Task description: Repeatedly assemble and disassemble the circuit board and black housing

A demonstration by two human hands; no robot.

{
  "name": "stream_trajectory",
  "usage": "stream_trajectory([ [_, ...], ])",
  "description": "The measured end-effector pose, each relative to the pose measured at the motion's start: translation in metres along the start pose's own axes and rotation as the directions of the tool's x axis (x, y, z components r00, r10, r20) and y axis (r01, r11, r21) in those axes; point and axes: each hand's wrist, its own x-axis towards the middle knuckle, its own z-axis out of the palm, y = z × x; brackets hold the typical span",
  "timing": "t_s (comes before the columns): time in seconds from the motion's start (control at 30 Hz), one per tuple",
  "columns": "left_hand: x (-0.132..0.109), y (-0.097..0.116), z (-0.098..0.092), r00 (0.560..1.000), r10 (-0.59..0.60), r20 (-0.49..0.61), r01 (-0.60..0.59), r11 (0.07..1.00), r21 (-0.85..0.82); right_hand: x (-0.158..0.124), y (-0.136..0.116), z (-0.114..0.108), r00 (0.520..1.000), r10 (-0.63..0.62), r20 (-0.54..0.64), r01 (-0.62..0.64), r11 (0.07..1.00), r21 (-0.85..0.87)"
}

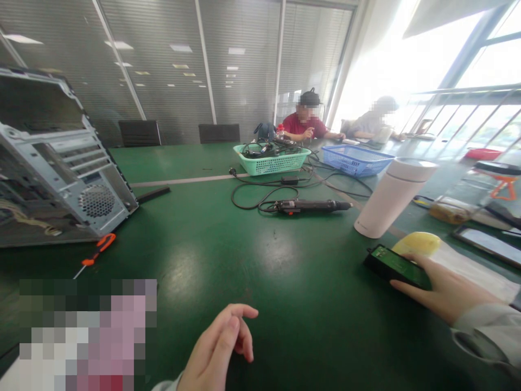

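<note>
My right hand [442, 290] lies at the right on a small black device with a green screen [393, 265], its fingers closed around the near end. Behind the device sits a yellow rounded object [417, 243]. My left hand [222, 347] hovers low at the bottom middle over the green table [252, 260], fingers loosely curled and apart, holding nothing. A black electric screwdriver [311, 206] with its coiled cable lies further out at the table's middle.
An open computer case [52, 163] stands at the left, with an orange-handled screwdriver [97, 250] beside it. A white flask [393, 195], a green basket [271, 159] and a blue basket [356, 159] stand beyond. Two people sit at the far end. Phones lie at the right.
</note>
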Motion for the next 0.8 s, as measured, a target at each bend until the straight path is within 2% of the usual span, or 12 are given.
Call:
stream_trajectory([
  [0.1,0.0,0.0,0.0,1.0,-0.002,0.01,0.002,1.0,-0.002,-0.008,-0.021,-0.008,0.999,-0.043,-0.001,0.043,0.999,0.011],
  [0.2,0.0,0.001,0.0,1.0,-0.001,0.004,0.001,1.0,0.001,-0.017,-0.041,-0.008,0.989,-0.142,-0.043,0.143,0.989,0.035],
  [0.33,-0.001,0.002,0.0,1.0,0.002,-0.02,-0.002,1.0,0.002,-0.036,-0.069,0.0,0.939,-0.316,-0.133,0.327,0.943,0.066],
  [0.43,-0.001,0.001,0.0,1.0,0.0,-0.004,0.0,1.0,0.0,-0.053,-0.091,0.011,0.848,-0.465,-0.256,0.492,0.869,0.05],
  [0.63,-0.001,-0.002,0.0,1.0,-0.008,-0.009,0.008,1.0,0.004,-0.079,-0.118,0.037,0.549,-0.713,-0.436,0.805,0.592,0.046],
  [0.7,-0.001,-0.003,0.0,1.0,-0.015,-0.01,0.015,1.0,-0.001,-0.087,-0.125,0.041,0.494,-0.748,-0.444,0.85,0.523,0.063],
  [0.8,0.0,-0.004,0.0,1.0,-0.01,0.004,0.01,1.0,-0.016,-0.096,-0.134,0.044,0.434,-0.768,-0.47,0.893,0.437,0.11],
])
